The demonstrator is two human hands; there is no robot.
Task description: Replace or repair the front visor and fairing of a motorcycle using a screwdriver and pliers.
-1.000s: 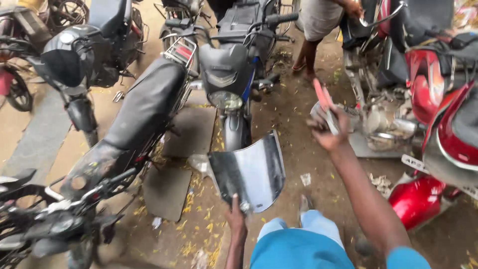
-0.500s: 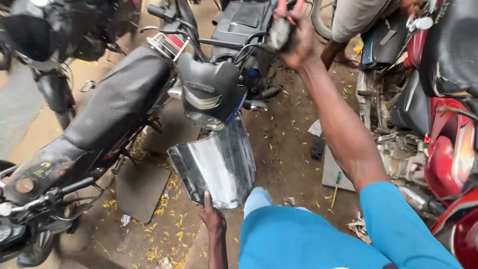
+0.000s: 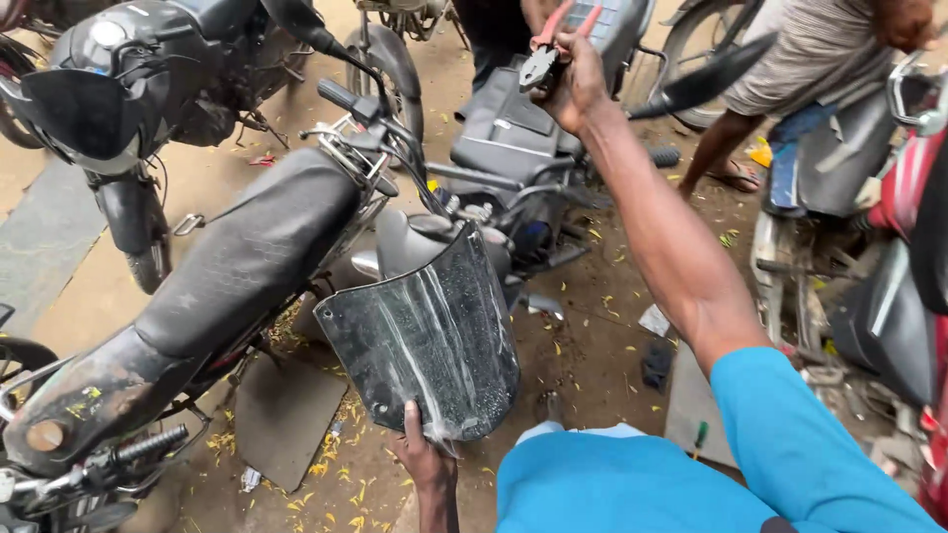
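My left hand (image 3: 427,456) grips the bottom edge of a dark, dusty motorcycle windshield visor (image 3: 427,341), held upright in front of me near the front of a black motorcycle (image 3: 494,188). My right hand (image 3: 575,81) is stretched far forward above that motorcycle and is closed around red-handled pliers (image 3: 549,49). My arm in a blue sleeve (image 3: 790,434) crosses the right side of the view.
A second black motorcycle with a long seat (image 3: 247,257) stands to the left, another (image 3: 128,89) behind it. A red motorcycle (image 3: 908,257) is at the right. Another person in sandals (image 3: 790,69) stands at the back right. The dirt ground carries yellow petals and flat slabs (image 3: 286,415).
My right hand with the pliers swung from the right, by the red motorcycle, up and forward over the middle motorcycle. The visor stayed in my left hand and came closer to the bike's front.
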